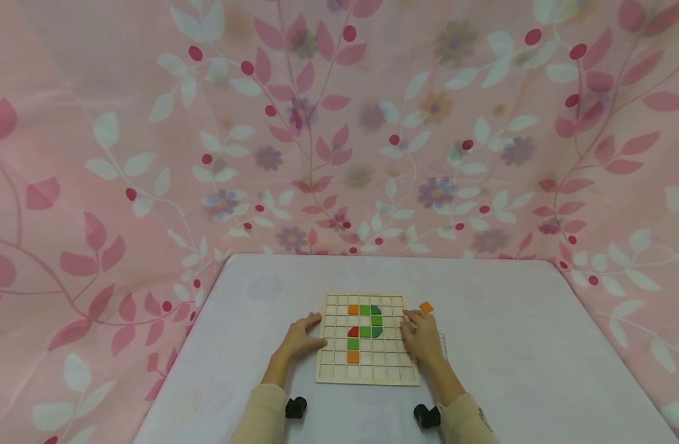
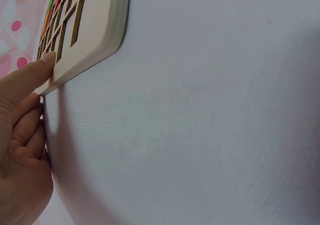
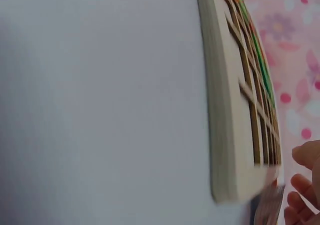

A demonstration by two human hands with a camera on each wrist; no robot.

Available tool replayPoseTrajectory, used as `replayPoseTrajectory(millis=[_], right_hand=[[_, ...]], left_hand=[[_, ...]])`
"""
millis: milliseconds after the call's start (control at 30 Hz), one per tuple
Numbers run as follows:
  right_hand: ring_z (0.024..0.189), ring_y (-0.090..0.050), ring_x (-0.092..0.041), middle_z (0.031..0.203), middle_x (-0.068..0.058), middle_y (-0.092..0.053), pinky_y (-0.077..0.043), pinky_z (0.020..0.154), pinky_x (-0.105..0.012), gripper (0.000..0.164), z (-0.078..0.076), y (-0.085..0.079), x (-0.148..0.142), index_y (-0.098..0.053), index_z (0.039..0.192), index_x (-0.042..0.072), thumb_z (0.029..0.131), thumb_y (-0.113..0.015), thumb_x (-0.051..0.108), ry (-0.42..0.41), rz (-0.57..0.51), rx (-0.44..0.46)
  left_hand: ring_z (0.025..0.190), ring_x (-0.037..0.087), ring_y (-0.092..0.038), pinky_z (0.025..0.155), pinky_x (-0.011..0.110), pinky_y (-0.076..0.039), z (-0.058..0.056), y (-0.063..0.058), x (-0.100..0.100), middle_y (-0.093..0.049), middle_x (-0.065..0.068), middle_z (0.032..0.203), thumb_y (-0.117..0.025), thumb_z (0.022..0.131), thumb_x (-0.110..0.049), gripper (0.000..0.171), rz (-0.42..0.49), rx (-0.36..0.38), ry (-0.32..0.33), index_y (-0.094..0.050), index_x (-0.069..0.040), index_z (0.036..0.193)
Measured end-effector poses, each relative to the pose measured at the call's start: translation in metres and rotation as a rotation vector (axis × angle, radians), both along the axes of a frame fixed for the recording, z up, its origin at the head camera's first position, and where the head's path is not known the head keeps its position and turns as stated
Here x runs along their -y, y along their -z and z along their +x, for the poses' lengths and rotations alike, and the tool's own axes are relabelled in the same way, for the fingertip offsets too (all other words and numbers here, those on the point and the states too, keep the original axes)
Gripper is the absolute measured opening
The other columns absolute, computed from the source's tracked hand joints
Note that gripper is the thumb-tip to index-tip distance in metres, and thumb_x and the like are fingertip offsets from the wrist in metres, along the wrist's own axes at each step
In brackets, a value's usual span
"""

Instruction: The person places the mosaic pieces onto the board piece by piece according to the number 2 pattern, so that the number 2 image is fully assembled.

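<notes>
A pale wooden grid board [image 1: 395, 372] lies flat on the table, its cells holding several tiles. An orange square [image 1: 353, 309], light green squares [image 1: 364, 309], dark green rounded tiles [image 1: 377, 333], a red rounded tile [image 1: 353, 333] and another orange square [image 1: 353, 357] form a hooked line. My left hand [image 1: 299, 338] rests at the board's left edge; its thumb [image 2: 46, 61] touches the rim, with the other fingers beside it. Over the right edge is my right hand [image 1: 422, 336], fingers loosely bent. The right wrist view shows its thumb [image 3: 306, 154] apart from the board; no held thing is visible.
Beyond the right hand lies a loose orange tile [image 1: 426, 306]. A thin grid-marked item [image 1: 443, 346] shows partly beside the right wrist. The white-covered table [image 1: 539, 345] ends at a pink floral cloth [image 1: 361, 154]. Black devices [image 1: 296, 407] sit at both wrists.
</notes>
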State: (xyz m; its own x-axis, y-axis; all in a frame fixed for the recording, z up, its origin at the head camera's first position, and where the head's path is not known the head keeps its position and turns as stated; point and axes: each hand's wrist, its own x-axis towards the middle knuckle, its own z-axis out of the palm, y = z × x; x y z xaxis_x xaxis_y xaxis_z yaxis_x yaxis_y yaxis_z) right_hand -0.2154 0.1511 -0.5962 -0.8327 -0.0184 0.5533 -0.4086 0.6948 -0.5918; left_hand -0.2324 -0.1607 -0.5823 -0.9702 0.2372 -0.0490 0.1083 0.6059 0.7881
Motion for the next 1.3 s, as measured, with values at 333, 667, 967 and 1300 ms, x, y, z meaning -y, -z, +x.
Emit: replayPoseTrajectory(millis=[333, 667, 967, 1300], right_hand=[[0.087, -0.056, -0.048, 0.094, -0.031, -0.063, -0.049, 0.077, -0.059, 0.013, -0.019, 0.009, -0.026, -0.069, 0.088, -0.010, 0.075, -0.067, -0.006, -0.004, 0.081, 0.073], [0.082, -0.055, -0.037, 0.091, -0.028, -0.060, -0.050, 0.069, -0.046, 0.028, -0.017, 0.006, -0.042, -0.066, 0.100, -0.012, 0.077, -0.069, 0.004, 0.050, 0.107, 0.267], [0.080, -0.058, -0.025, 0.091, -0.018, -0.065, -0.051, 0.070, -0.036, 0.035, -0.017, 0.001, -0.061, -0.064, 0.105, -0.011, 0.076, -0.070, 0.007, 0.059, 0.000, 0.428], [0.089, -0.060, -0.029, 0.101, -0.022, -0.066, -0.052, 0.074, -0.026, 0.036, -0.002, -0.009, -0.059, -0.062, 0.109, -0.011, 0.079, -0.068, 0.006, 0.092, -0.248, 0.469]], left_hand=[[0.136, 0.038, -0.031, 0.111, 0.056, -0.020, 0.001, 0.001, -0.002, -0.042, 0.020, 0.142, -0.080, 0.071, -0.013, 0.071, -0.005, 0.006, -0.004, -0.049, 0.004, 0.133], [0.136, 0.038, -0.031, 0.111, 0.056, -0.019, 0.001, 0.001, -0.003, -0.042, 0.020, 0.142, -0.080, 0.071, -0.013, 0.072, -0.005, 0.011, 0.000, -0.049, 0.004, 0.133], [0.136, 0.038, -0.031, 0.111, 0.056, -0.019, 0.002, -0.001, -0.003, -0.042, 0.020, 0.142, -0.080, 0.071, -0.012, 0.071, 0.005, 0.004, -0.010, -0.050, 0.004, 0.133], [0.135, 0.038, -0.032, 0.111, 0.054, -0.022, 0.001, 0.000, -0.001, -0.043, 0.021, 0.141, -0.080, 0.070, -0.012, 0.071, 0.004, -0.002, -0.011, -0.050, 0.005, 0.132]])
